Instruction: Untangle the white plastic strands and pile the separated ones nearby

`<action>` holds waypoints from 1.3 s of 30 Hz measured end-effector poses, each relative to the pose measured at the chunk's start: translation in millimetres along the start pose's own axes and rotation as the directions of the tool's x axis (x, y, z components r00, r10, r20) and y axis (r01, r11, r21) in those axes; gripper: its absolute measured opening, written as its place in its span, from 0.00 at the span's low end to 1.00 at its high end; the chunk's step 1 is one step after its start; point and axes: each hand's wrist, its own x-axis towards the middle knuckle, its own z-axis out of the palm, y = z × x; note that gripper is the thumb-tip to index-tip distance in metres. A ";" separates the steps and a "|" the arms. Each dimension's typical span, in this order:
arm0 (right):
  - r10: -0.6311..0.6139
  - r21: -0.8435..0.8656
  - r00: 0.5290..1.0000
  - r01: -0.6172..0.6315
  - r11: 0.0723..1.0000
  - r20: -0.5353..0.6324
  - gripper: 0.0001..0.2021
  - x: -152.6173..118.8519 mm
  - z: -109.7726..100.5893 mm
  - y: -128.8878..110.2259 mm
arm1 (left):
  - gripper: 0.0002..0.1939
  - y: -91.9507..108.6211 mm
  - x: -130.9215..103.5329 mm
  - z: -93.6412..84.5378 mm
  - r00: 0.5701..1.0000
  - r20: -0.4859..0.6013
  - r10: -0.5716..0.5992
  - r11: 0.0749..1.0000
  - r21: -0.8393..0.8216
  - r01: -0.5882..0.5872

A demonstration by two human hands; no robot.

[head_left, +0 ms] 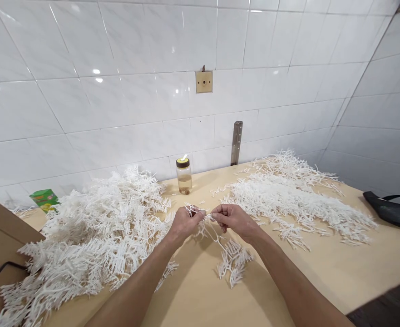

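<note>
Both hands meet over the middle of the table, pinching one white branching plastic piece (pixel 214 234) between them. My left hand (pixel 186 222) is closed on its upper part, thumb pressed against the fingers. Close beside it, my right hand (pixel 232 218) pinches the same piece with thumb and forefinger. Below my right hand, a small cluster of white branching pieces (pixel 234 261) lies on the tabletop; whether it joins the held piece I cannot tell. A large heap of similar pieces (pixel 101 227) spreads to the left, and a flatter pile (pixel 284 195) lies to the right.
A clear bottle (pixel 185 177) with a dark and yellow lid stands near the wall. Left are a green box (pixel 45 200) and a brown cardboard panel (pixel 5 231). A black bag (pixel 392 210) rests at the right edge. A metal bracket (pixel 236 143) is against the tiled wall.
</note>
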 end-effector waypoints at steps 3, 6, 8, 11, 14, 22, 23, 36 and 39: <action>-0.038 -0.033 0.999 0.037 0.999 -0.036 0.17 1.6 1.2 4.4 | 0.21 -1.6 -0.5 1.3 0.997 0.074 -0.009 0.999 -0.048 0.012; -0.058 -0.087 0.996 0.051 0.995 -0.073 0.16 2.9 2.1 8.5 | 0.20 -4.1 0.0 1.8 0.998 0.058 -0.005 0.997 -0.077 0.009; -0.057 -0.117 0.995 0.047 0.992 -0.080 0.16 3.4 2.4 10.1 | 0.19 -5.0 0.1 2.1 0.999 0.045 0.001 0.998 -0.062 0.002; -0.036 -0.094 0.997 0.030 0.995 -0.064 0.16 2.6 2.1 8.8 | 0.17 -5.0 -0.6 2.9 0.999 0.041 0.029 0.999 -0.016 -0.028; 0.000 -0.004 0.999 0.000 1.000 -0.032 0.18 0.4 1.1 3.2 | 0.16 -6.1 -0.3 4.1 0.998 0.039 0.057 0.998 -0.014 -0.057; 0.070 0.127 0.996 -0.077 0.989 0.056 0.21 -2.7 -0.2 -6.7 | 0.18 -19.5 4.7 7.6 0.991 0.066 0.114 0.993 -0.028 -0.112; 0.072 0.127 0.996 -0.079 0.989 0.058 0.21 -2.8 0.1 -6.7 | 0.18 -19.7 4.5 8.0 0.992 0.066 0.104 0.994 -0.043 -0.102; -0.117 -0.211 0.971 0.072 0.975 -0.209 0.15 -2.8 6.2 -6.3 | 0.19 -21.6 4.2 11.8 0.997 -0.013 0.079 0.993 -0.085 -0.080; -0.162 -0.345 0.967 0.086 0.935 -0.198 0.14 -3.1 10.4 -9.0 | 0.18 -21.1 3.1 14.0 0.997 -0.029 0.068 0.994 -0.081 -0.070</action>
